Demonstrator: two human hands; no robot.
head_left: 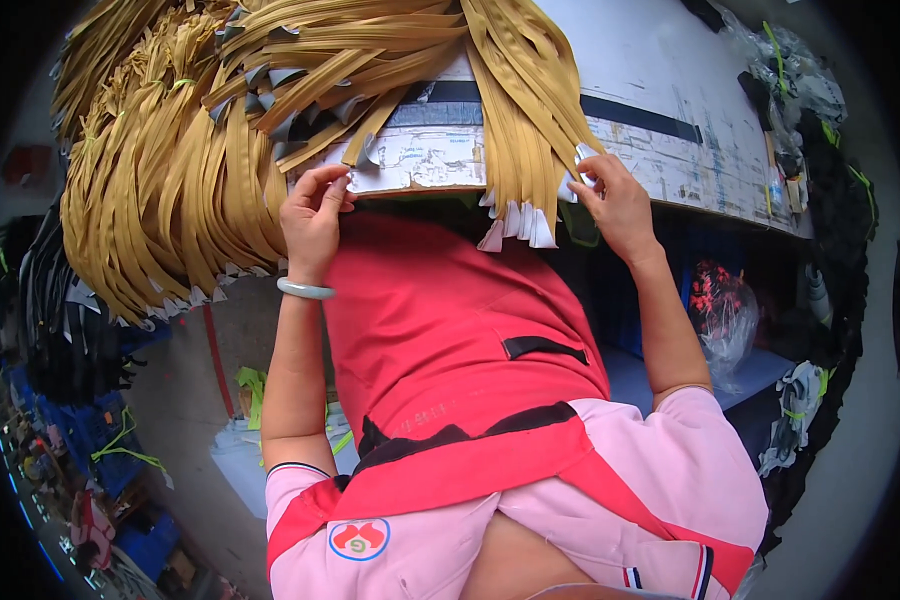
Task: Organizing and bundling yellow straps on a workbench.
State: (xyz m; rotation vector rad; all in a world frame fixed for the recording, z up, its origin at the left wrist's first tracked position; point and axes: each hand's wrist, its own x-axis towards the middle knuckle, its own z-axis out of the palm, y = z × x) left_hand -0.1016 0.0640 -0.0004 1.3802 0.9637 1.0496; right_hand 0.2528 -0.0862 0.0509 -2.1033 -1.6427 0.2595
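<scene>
Long tan zipper tapes with pale tabs at their ends lie over the table [430, 165]. One bunch of tan zipper tapes [520, 130] hangs over the front edge between my hands. My right hand [618, 205] is closed at the right of this bunch, thumb and fingers pinching the pale end of one tape. My left hand [313, 222], with a pale bangle [306, 289] on its wrist, is pinched at the table's front edge. Something small and white shows at its fingertips, too small to name. Just above it lies the grey-tabbed end of a loose zipper tape [365, 145].
A thick heap of tan zipper tapes [185, 200] droops over the table's left end. Clear plastic bags [805, 70] lie at the far right. Under the table sits a bag with red contents [720, 310]. Blue crates [80, 430] and black strips [55, 290] stand at left.
</scene>
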